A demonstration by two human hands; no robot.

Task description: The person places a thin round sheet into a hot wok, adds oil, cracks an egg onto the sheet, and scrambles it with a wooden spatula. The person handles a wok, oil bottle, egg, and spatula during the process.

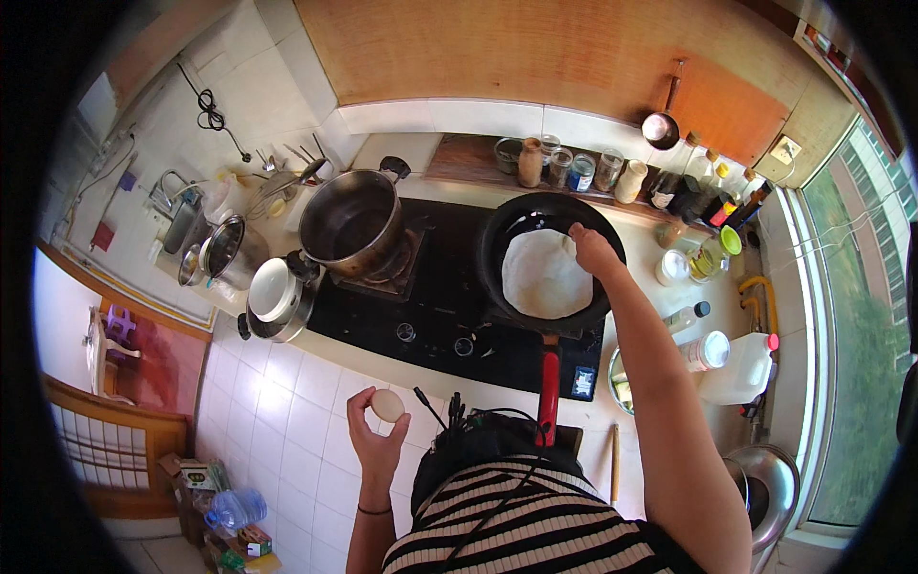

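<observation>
My left hand [380,438] holds a pale egg [388,406] between thumb and fingers, over the floor in front of the counter. My right hand [597,252] is at the upper right edge of a flat white dough round [546,280], its fingers bunched and pinching the rim there. The fingertips are partly hidden by the hand itself. The dough lies in a black wok [609,215] on the right side of the black gas hob [441,287]. The wok's red handle [549,394] points back towards my body.
A deep steel pot [351,215] stands on the left burner. Nearby are a white bowl [275,289] in a steel pan [308,312]. Jars [561,168] and bottles [678,172] line the back ledge. A plastic jug [739,369] and a rolling pin [614,463] are on the right.
</observation>
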